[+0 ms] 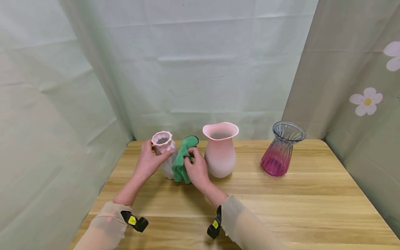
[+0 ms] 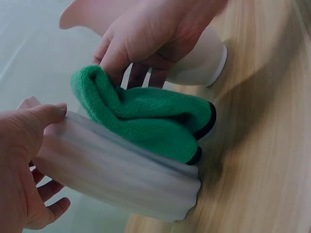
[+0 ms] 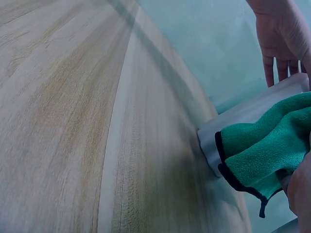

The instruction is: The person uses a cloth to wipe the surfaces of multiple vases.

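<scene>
A small ribbed vase (image 1: pixel 168 163), pink at its scalloped rim and whitish below, stands at the table's left back. My left hand (image 1: pixel 147 161) grips it near the neck, thumb on the near side and fingers round the far side. Bunched in my right hand (image 1: pixel 197 169) is a green cloth (image 1: pixel 180 163) with dark edging, pinched between thumb and fingers. In the left wrist view the cloth (image 2: pixel 141 116) lies along the side of the small vase (image 2: pixel 116 170). The right wrist view shows the cloth (image 3: pixel 267 145) over part of the vase (image 3: pixel 243 114).
A larger pink and white vase (image 1: pixel 220 156) with a wavy rim stands just right of my right hand. Farther right is a glass vase (image 1: pixel 278 156), magenta at the base. Pale curtains (image 1: pixel 206 69) hang behind the wooden table (image 1: pixel 297 208).
</scene>
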The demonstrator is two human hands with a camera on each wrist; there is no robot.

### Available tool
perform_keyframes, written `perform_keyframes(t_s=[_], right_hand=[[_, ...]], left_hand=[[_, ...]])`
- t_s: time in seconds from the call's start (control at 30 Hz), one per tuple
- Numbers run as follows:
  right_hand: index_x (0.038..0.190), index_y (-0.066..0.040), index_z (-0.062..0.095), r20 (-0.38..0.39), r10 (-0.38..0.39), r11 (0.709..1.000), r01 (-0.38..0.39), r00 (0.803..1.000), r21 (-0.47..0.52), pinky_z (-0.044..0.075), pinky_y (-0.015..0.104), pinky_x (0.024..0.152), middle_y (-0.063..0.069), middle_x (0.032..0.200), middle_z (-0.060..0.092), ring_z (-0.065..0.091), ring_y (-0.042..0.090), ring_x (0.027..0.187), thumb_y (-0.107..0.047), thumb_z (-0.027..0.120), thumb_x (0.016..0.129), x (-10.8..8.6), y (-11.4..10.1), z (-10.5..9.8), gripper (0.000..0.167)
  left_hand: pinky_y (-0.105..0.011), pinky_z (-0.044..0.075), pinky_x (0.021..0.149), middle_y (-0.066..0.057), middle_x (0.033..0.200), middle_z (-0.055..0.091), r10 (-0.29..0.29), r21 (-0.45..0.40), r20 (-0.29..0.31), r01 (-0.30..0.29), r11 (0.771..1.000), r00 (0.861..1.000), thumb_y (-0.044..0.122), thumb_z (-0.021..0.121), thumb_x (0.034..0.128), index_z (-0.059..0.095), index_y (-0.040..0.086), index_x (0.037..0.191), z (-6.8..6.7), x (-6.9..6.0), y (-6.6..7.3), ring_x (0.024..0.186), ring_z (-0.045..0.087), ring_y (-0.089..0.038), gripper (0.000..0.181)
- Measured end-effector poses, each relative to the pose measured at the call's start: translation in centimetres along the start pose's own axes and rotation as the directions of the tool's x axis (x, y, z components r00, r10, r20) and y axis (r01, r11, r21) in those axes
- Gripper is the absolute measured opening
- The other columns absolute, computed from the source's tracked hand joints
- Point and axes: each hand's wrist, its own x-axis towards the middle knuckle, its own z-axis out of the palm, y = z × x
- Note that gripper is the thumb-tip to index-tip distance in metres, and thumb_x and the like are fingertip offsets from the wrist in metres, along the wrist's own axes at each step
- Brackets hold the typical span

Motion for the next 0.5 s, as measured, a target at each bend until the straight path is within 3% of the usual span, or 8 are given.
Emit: perform_keyframes(t_s=[0.27,0.5], right_hand=[[0.113,-0.015,0.061,-0.005,-0.019,1.0,0.019,1.0,0.003,0.054,0.036,0.094,-0.001,0.122,0.066,0.06,0.017,0.12,-0.012,0.061,0.098,0.1,0.1,0.0,0.015],[0.112,-0.014,0.062,-0.005,-0.048,0.999,0.048,0.999,0.02,0.055,0.037,0.093,0.0,0.12,0.067,0.061,0.019,0.119,-0.011,0.061,0.098,0.2,-0.3,-0.2,0.014]], left_hand=[[-0.051,0.046,0.099,-0.021,0.14,0.041,0.041,-0.06,0.104,-0.035,0.998,0.994,0.04,0.082,0.0883,0.046,0.003,0.145,-1.3,0.5,-0.9,0.127,0.046,-0.036,0.077],[-0.052,0.049,0.102,-0.014,0.142,0.048,0.103,-0.122,0.229,-0.077,0.99,0.968,0.037,0.08,0.091,0.043,0.011,0.15,-2.4,1.4,-2.1,0.132,0.049,-0.036,0.074]])
